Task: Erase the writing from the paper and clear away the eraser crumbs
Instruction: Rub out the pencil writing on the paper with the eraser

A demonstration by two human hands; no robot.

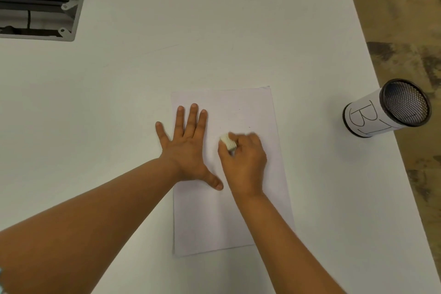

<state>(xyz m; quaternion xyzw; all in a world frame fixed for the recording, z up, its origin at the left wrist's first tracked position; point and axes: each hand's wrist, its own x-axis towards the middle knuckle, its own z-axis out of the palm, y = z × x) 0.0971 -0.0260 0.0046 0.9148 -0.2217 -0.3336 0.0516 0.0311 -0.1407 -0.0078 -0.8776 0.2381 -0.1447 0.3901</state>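
Fingers of right hand point(243, 157) clamp ribbed white eraser point(228, 142); left hand point(188, 148) splayed flat on paper point(238, 217).

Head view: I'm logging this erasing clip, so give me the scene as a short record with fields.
surface: white table
paper: flat, near the front edge
left hand: open, palm down, pinning the paper's left edge
right hand: shut on the eraser, pressed to the paper
writing: almost none visible, a few faint specks
crumbs: too small to tell
bin: mesh cup labelled "BI...", far right of the paper
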